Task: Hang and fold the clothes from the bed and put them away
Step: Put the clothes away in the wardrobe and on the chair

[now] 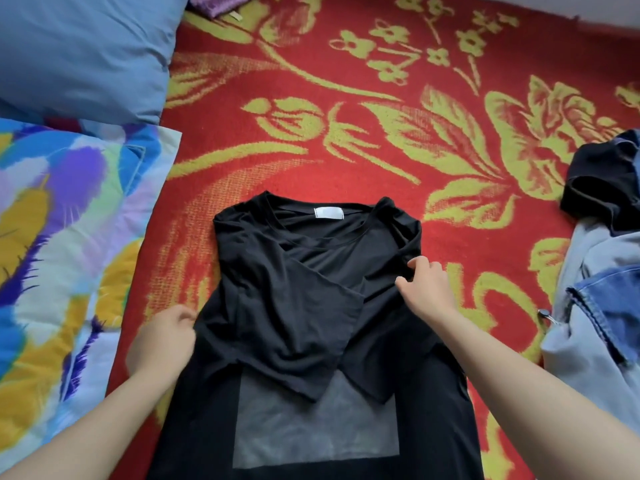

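Note:
A black T-shirt (304, 299) with a grey square print and a white neck label lies flat on the red and yellow blanket (381, 133). Both of its sleeves are folded in across the chest. My left hand (161, 341) grips the shirt's left edge with curled fingers. My right hand (427, 284) rests on the folded right side, thumb and fingers pinching the cloth near the shoulder.
A blue pillow (83, 53) and a multicoloured pillow (62, 254) lie to the left. A heap of denim and dark clothes (602, 271) sits at the right edge. A purple garment (214, 3) shows at the top.

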A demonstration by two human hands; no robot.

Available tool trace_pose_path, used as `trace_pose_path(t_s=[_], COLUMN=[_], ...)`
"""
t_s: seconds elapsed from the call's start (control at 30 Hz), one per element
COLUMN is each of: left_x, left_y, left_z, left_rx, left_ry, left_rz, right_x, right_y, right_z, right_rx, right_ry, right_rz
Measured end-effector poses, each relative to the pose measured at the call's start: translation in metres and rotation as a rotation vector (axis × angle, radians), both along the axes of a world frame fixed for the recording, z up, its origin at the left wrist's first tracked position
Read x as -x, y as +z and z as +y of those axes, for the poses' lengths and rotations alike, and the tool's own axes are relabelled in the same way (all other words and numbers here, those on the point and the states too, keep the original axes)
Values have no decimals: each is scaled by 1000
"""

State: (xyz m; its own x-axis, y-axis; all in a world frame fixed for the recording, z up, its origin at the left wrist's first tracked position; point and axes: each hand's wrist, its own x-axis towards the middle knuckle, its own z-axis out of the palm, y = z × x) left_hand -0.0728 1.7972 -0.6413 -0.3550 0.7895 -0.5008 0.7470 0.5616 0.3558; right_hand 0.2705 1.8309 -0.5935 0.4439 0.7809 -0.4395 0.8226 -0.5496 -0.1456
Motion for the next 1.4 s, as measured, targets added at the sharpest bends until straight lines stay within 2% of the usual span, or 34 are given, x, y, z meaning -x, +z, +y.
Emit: trace_pose_path(t_s=[0.07,0.13,0.2,0.3,0.4,0.57,0.67,0.77,0.83,0.9,1.17,1.4], left_x=[10,7,-9,-40,-53,-57,-45,-23,-13,-8,6,13], left_y=[-1,-4,-5,2,7,17,26,38,40,40,54,75], left_z=[8,24,46,81,109,143,154,164,169,168,149,116], left_rx=[-44,-112,-136,-75,-49,-64,-129,-229,-250,-253,-270,-269], left_ry=[87,104,202,474,550,588,524,462,391,338,256,218], left_rz=[31,-45,-289,-744,-906,-931,-974,-968,-956,-959,-983,-962], right_x=[-6,-16,-24,-34,-39,-44,-49,-59,-65,-66,-71,-82], right_y=[-2,-8,-12,-18,-24,-29,-32,-22,-12,-6,16,36], right_z=[7,15,23,37,53,69,67,72,76,75,51,16], right_rx=[-20,-39,-46,-60,-122,-243,-288,-484,-576,-558,-499,-383], right_ry=[-22,-66,-132,-283,-360,-482,-522,-566,-608,-608,-674,-634], right_rz=[12,39,112,314,359,531,514,413,484,608,891,907])
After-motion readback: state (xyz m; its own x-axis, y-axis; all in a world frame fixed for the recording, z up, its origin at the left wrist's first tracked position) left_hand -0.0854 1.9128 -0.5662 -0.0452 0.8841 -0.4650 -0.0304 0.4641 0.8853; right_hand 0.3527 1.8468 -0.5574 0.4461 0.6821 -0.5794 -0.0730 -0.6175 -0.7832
